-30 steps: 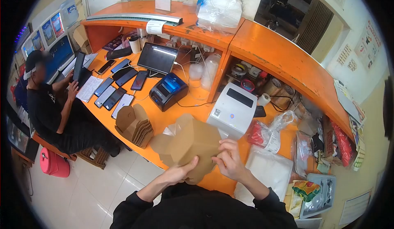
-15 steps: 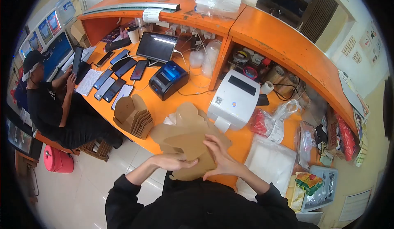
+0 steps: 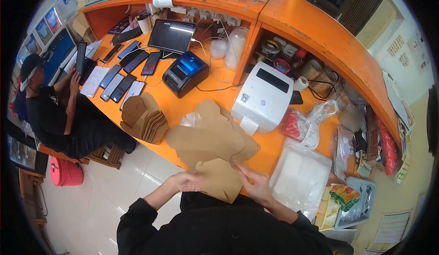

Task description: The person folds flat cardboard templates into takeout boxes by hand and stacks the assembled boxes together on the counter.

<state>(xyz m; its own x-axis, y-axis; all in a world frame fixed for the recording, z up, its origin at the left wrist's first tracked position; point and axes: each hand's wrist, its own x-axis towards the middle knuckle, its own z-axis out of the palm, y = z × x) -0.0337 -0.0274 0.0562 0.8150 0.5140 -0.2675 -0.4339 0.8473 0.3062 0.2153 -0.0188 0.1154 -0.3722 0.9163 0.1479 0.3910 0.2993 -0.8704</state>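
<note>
In front of my body I hold a brown kraft takeaway box [image 3: 220, 178], partly folded, with its panels bent up. My left hand [image 3: 185, 182] is closed on the box's left edge, its fingers partly hidden. On the opposite side, my right hand [image 3: 257, 182] pinches the right edge between thumb and fingers. Just beyond the box, flat unfolded cardboard blanks [image 3: 206, 136] lie overlapping on the orange desk [image 3: 183, 104]. To their left stands a nested stack of folded kraft boxes [image 3: 144, 119].
A white label printer [image 3: 260, 99], a black receipt printer [image 3: 185, 74] and a tablet [image 3: 172, 36] stand behind. Several phones [image 3: 123, 88] lie to the left. Clear plastic bags [image 3: 299, 175] are at right. A seated co-worker [image 3: 59, 113] holds a tablet at far left.
My hands have moved apart to opposite sides of the box, the left going leftward and the right rightward. The box's panels now stand bent up between them. The view has shifted slightly.
</note>
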